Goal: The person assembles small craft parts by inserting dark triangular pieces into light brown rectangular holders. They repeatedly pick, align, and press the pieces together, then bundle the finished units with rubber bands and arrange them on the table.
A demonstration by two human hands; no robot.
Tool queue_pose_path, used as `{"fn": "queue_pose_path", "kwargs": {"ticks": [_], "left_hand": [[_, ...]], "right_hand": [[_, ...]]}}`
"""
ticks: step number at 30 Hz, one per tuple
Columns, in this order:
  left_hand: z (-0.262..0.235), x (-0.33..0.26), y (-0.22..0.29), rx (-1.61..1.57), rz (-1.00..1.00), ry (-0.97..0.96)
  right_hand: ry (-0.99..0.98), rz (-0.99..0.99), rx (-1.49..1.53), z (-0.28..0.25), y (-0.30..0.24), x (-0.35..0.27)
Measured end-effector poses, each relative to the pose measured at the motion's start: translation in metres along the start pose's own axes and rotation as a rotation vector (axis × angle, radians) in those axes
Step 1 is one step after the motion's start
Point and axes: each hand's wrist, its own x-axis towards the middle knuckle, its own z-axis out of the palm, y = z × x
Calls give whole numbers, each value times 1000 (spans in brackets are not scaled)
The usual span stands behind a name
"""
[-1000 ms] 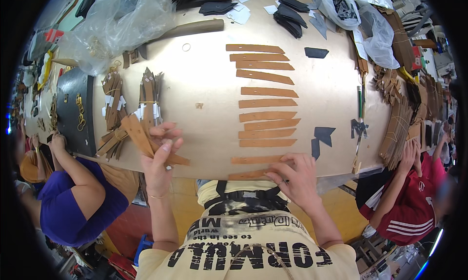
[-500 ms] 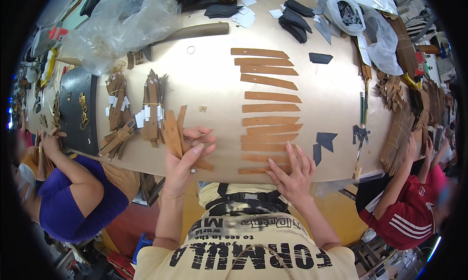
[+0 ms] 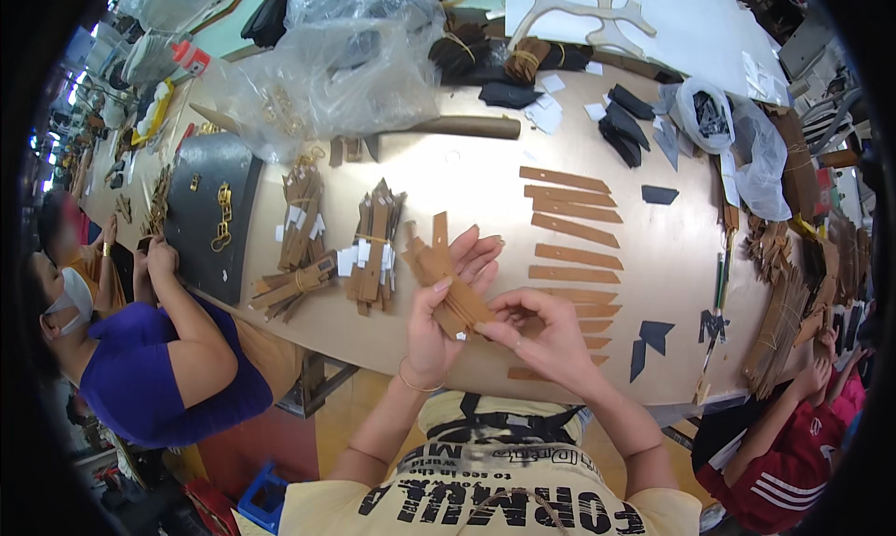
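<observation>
My left hand (image 3: 439, 335) holds a fanned stack of brown leather strips (image 3: 459, 298) over the table's near edge, its thumb across them and its fingers behind. My right hand (image 3: 553, 340) pinches the lower right end of the same stack between thumb and fingers. A small white tag (image 3: 461, 336) shows at the stack's lower end. To the right, more leather strips (image 3: 577, 229) lie flat in a column, several with a small hole or slot near one end. My right hand covers part of the nearest ones.
Rubber-banded strip bundles (image 3: 375, 256) with white tags lie left of my hands, beside a black board (image 3: 210, 275) bearing gold-coloured hardware (image 3: 223, 214). Clear plastic bags (image 3: 359, 78) sit behind. Dark cut pieces (image 3: 656, 335) lie to the right. Co-workers sit at both sides.
My right hand has left the column of strips and come to the stack in my left hand. The view has swung left, so the table appears further right and lower.
</observation>
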Motion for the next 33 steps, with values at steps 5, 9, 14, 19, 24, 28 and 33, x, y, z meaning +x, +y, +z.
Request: {"fn": "queue_pose_path", "kwargs": {"ticks": [5, 9, 14, 19, 24, 28, 33], "left_hand": [[-31, 10, 5, 103, 38, 88], [-56, 14, 4, 199, -28, 238], [-89, 20, 19, 393, 223, 314], [-118, 33, 39, 384, 312, 368], [-125, 38, 59, 406, 312, 409], [-109, 24, 66, 355, 186, 377], [-76, 5, 54, 284, 118, 339]], "right_hand": [[-41, -46, -217, 3, -8, 40], [57, -247, -721, -2, -7, 59], [107, -218, -714, -8, -4, 85], [56, -106, -658, -15, -4, 112], [145, -222, -695, -11, -2, 130], [194, -220, -661, -5, 5, 135], [265, -364, -701, -4, 10, 134]]}}
